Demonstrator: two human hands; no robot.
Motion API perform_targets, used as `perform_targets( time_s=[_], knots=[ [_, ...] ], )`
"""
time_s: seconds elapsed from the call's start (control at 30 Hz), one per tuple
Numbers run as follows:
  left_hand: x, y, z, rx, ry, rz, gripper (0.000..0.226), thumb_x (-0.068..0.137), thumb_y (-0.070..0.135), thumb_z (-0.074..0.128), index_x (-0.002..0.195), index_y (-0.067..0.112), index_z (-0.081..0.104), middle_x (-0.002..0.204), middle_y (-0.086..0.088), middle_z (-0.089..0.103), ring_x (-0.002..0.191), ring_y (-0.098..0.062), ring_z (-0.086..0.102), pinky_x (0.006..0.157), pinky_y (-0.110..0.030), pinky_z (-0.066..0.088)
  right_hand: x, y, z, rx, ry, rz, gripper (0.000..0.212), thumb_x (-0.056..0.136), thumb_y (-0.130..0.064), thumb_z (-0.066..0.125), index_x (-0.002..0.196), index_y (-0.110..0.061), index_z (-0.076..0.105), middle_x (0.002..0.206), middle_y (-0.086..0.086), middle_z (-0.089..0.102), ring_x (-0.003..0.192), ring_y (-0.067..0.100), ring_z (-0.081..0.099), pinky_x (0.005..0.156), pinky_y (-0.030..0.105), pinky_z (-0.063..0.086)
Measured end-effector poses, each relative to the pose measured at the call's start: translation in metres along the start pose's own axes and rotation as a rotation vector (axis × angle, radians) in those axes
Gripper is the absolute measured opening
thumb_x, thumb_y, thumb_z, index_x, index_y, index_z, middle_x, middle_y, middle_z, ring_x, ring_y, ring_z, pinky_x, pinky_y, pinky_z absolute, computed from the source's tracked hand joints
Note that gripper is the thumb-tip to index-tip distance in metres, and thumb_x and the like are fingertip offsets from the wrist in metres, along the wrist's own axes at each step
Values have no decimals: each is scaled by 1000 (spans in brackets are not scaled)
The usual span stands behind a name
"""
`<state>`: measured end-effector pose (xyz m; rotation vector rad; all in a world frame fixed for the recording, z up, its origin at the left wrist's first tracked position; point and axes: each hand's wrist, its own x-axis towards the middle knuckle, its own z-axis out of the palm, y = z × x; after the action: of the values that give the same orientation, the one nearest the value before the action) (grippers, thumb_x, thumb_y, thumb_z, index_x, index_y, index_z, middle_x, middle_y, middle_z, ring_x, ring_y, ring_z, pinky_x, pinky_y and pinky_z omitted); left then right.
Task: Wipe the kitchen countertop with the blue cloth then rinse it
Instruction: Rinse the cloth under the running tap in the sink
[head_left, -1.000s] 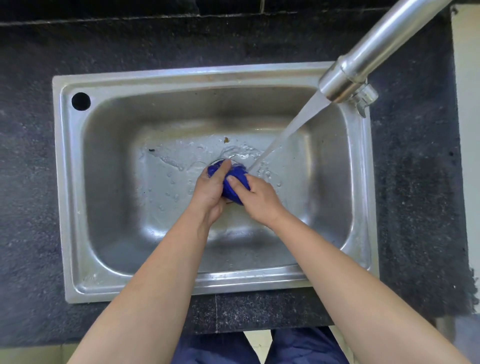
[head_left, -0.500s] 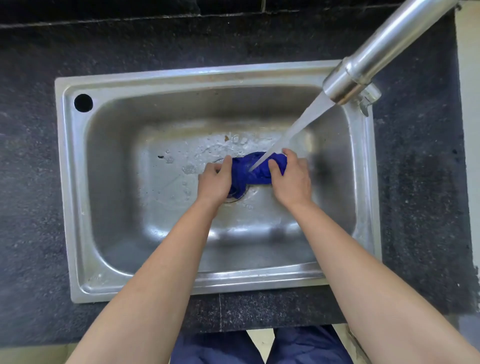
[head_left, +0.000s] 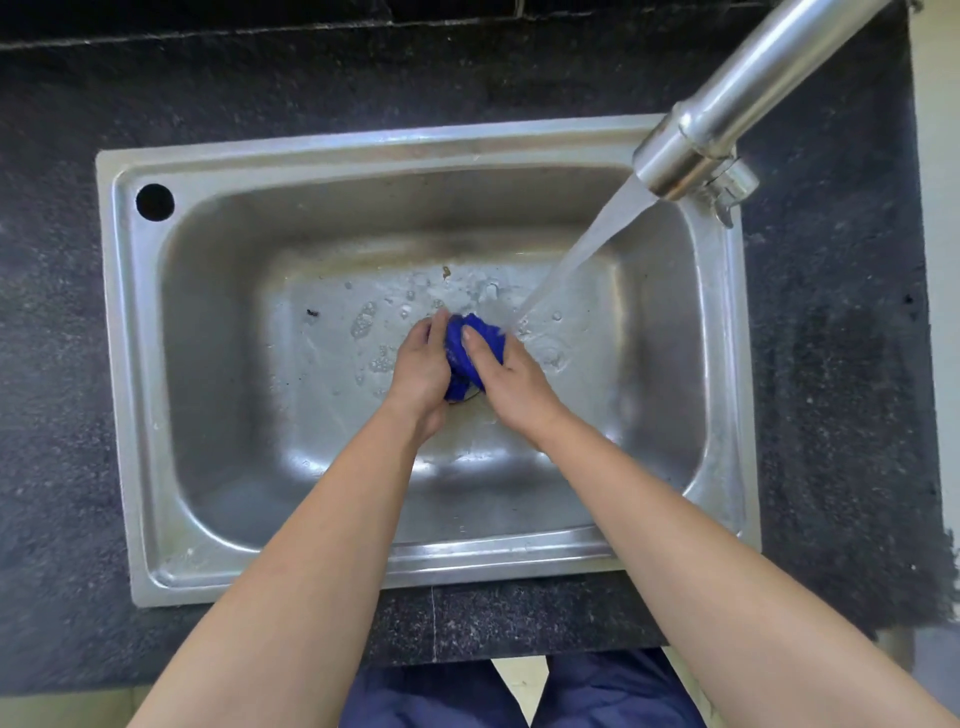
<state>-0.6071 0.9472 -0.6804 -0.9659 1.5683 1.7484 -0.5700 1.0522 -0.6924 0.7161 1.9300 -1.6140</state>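
Two hands bunch the blue cloth (head_left: 475, 358) under running water, low inside a stainless-steel sink (head_left: 119, 364).

The left hand (head_left: 421, 371) and right hand (head_left: 514, 387) face each other over the middle of the basin. The fingers (head_left: 435, 327) of both are curled round the wadded cloth and grip it between them. The water stream (head_left: 587, 244) falls from the steel faucet (head_left: 727, 119) at the upper right and lands on the cloth's far right edge, by the right hand. The basin holds only the cloth, a film of water, clusters of bubbles (head_left: 363, 319) left of the hands and a small dark speck (head_left: 312, 312). A round hole (head_left: 155, 202) pierces the sink's far-left rim corner. A dark speckled stone counter (head_left: 52, 312) surrounds the sink, and blue trousers (head_left: 426, 696) show below its near edge.
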Motion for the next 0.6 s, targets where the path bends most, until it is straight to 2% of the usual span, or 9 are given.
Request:
perform_targets(
  time_s=[0.07,0.13,0.27,0.33,0.37,0.4,0.43,0.5,0.6],
  knots=[
    [-4,-1,4,31,-7,6,15,104,24,47,99,20,61,76,-8,65,52,-19,58,45,-25,43,-4,-4,-1,-55,79,-12,43,89,-65,50,93,-27,68,93,-4,72,92,17,66,86,35,51],
    [-4,-1,2,180,16,44,19,102,29,50,94,19,64,73,-12,60,46,-21,47,42,-24,34,-3,-15,-13,-248,130,19,43,90,-63,49,72,-25,61,83,0,69,86,24,64,77,36,50],
    [-6,-1,-6,420,62,190,35,99,37,53,79,11,67,64,-4,59,48,-19,52,41,-21,39,-2,-15,-43,-764,238,-169,51,99,-59,39,65,-22,45,72,-3,56,78,28,58,65,32,37],
    [-3,-4,-7,496,50,280,27,98,35,56,78,20,67,74,-3,68,66,-23,63,54,-28,50,2,-5,-47,-782,268,-250,33,99,-52,44,87,-25,55,95,0,57,93,28,59,72,32,42],
    [-3,-5,-7,492,42,287,16,96,29,58,84,24,68,85,-4,71,78,-24,67,68,-33,56,5,1,-46,-760,260,-217,27,98,-45,50,113,-25,57,118,5,54,110,30,55,82,35,46],
    [-2,-7,-8,488,40,263,10,91,22,59,93,25,69,94,-5,72,89,-24,68,82,-37,57,7,5,-44,-754,231,-152,45,94,-38,56,137,-26,47,141,9,40,127,33,44,95,40,45],
    [-1,-9,-10,485,50,245,21,84,19,59,99,27,70,98,-4,73,95,-24,68,90,-40,56,8,9,-41,-766,180,-73,66,91,-33,59,151,-27,31,156,12,22,140,36,29,108,44,39],
    [0,-14,-13,461,41,179,36,74,19,53,103,31,69,100,-2,73,98,-25,68,94,-46,54,7,12,-30,-797,93,-21,84,90,-29,60,158,-29,11,163,12,1,146,36,10,118,46,24],
    [-5,-19,-10,244,-46,1,39,92,9,49,127,25,56,115,-3,69,106,-25,67,93,-42,56,6,15,-12,-636,-17,-75,68,97,-19,55,157,-20,21,150,16,25,133,34,36,109,28,30]
  ],
)
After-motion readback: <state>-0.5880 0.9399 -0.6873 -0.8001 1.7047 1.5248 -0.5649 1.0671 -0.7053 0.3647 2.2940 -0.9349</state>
